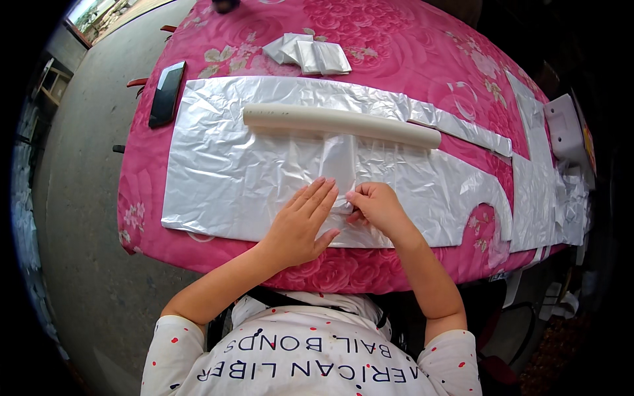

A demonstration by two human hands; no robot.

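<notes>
A large white plastic bag (211, 171) with cut-out handles lies flat and wrinkled across the table in front of me. On it rests a narrow folded piece of thin, translucent white plastic (339, 158), running toward me from the tube. My left hand (302, 221) lies flat, fingers stretched out together and thumb apart, its fingertips at the left edge of this folded piece. My right hand (376, 206) pinches the near right corner of the folded plastic between thumb and fingers. Just beyond both hands, a pale cream tube (343, 124) lies crosswise on the bag.
A pink rose-patterned cloth (148, 178) covers the table. Several small folded plastic squares (310, 54) lie at the far side. A dark phone (166, 94) sits at the left edge. More white bags (533, 198) and a white plastic container (566, 129) are at the right.
</notes>
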